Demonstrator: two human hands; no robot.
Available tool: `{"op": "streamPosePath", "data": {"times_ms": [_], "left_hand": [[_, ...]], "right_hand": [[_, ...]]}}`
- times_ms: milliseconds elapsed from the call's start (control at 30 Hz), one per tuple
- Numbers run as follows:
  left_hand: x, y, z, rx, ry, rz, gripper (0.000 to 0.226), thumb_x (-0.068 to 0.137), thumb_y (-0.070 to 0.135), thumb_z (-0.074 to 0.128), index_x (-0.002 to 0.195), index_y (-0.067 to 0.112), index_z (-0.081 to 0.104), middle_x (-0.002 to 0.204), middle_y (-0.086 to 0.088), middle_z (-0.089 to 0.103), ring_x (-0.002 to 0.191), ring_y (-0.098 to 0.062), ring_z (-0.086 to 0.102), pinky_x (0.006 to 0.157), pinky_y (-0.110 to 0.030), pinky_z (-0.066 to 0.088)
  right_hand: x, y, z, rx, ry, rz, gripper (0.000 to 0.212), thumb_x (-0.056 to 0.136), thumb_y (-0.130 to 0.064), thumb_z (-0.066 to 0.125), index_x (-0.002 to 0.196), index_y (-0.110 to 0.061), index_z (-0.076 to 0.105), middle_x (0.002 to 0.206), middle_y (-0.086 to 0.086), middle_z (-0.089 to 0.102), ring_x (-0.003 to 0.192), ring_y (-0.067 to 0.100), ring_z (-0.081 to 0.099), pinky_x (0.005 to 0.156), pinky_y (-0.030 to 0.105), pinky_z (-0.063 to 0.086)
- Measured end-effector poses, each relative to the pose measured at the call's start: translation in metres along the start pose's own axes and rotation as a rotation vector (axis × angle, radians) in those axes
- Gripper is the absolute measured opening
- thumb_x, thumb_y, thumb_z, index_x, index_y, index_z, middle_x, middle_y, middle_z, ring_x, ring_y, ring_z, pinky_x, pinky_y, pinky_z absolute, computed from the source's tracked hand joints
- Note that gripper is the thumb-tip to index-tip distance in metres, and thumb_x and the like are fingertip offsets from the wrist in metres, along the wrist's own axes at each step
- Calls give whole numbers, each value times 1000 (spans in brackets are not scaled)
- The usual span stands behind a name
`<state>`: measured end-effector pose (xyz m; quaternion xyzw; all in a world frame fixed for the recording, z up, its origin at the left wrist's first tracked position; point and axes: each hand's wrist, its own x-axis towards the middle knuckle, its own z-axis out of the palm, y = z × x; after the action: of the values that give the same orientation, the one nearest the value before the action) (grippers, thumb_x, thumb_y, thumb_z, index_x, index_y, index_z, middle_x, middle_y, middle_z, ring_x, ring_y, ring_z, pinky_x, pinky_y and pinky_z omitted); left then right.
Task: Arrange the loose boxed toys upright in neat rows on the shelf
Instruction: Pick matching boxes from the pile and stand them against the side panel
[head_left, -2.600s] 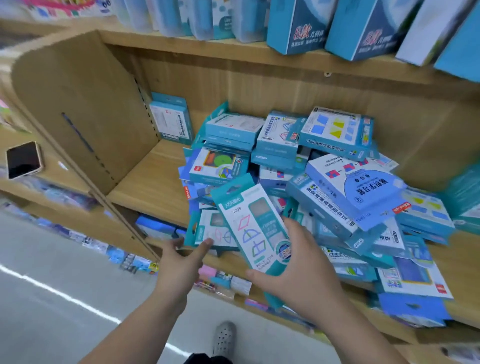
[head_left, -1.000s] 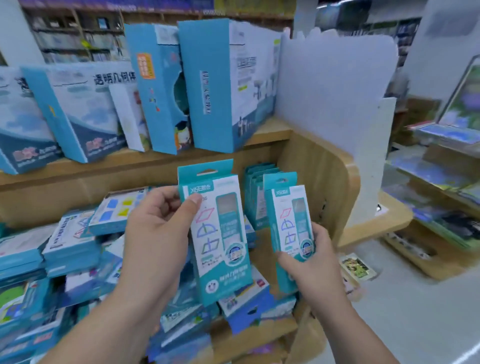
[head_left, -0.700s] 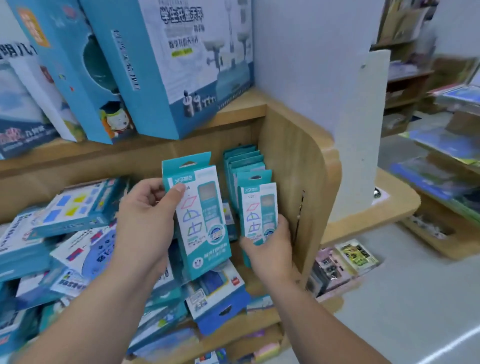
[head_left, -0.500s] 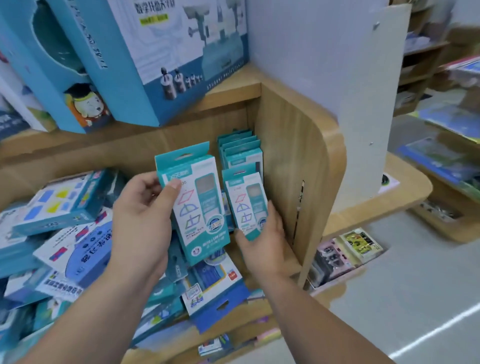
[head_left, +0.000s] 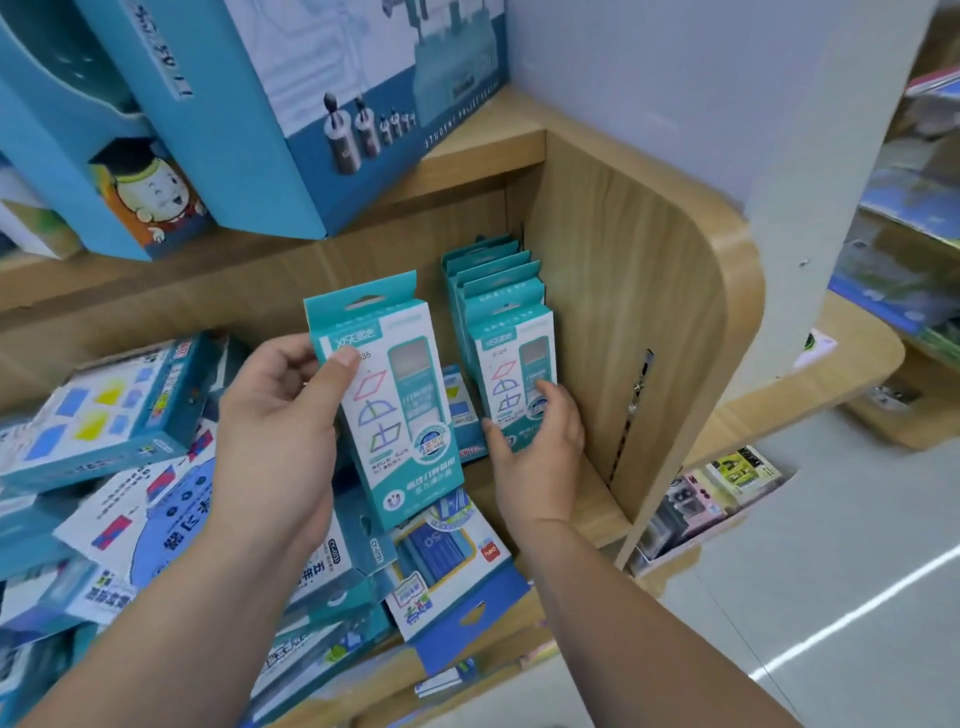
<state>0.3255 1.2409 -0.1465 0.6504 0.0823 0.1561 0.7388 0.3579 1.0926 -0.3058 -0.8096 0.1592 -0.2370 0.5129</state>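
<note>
My left hand (head_left: 275, 431) grips a teal and white boxed toy (head_left: 400, 415) upright in the air, thumb on its front. My right hand (head_left: 540, 441) holds a second, identical box (head_left: 511, 364) by its lower part, upright at the front of a row of several same teal boxes (head_left: 488, 275) standing against the shelf's right side panel (head_left: 639, 312). A loose heap of blue and teal boxes (head_left: 156, 467) lies flat and tilted over the left and middle of the wooden shelf (head_left: 587, 499).
Large blue boxes (head_left: 291, 104) stand on the shelf above. A white panel (head_left: 727, 78) rises behind the side panel. Lower shelves at the right hold small packs (head_left: 727, 478). The grey aisle floor (head_left: 831, 597) lies to the right.
My view swung from the left end of the shelf to its right end. My right hand carried its box back to the front of the upright row; my left hand keeps its box raised.
</note>
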Motion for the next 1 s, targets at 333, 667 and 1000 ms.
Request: {"op": "streamPosePath", "data": {"times_ms": [333,667,1000], "left_hand": [[11,3,-12,-32,-30,5,6,96,10,62,96,15,65,100,-3,77,94,-16,73,77,-27,60],[12,-7,-3,-4,-146,10,12,96,4,59,96,15,62,94,1,76,88,-12,72,74,-27,59],[8,-40,33,171,-125,48,14,93,6,67,95,20,66,83,3,73,76,-13,69,66,-29,58]], "right_hand": [[1,-14,-4,124,-139,38,59,95,-24,66,148,-35,42,135,-6,31,119,14,49,89,8,38],[14,-31,-11,177,-411,15,77,97,-20,64,154,-49,21,157,-29,-3,139,-6,15,87,-12,22],[13,-29,-57,325,-453,107,44,107,-39,37,150,-45,34,159,-20,29,144,-4,25,123,35,22]]}}
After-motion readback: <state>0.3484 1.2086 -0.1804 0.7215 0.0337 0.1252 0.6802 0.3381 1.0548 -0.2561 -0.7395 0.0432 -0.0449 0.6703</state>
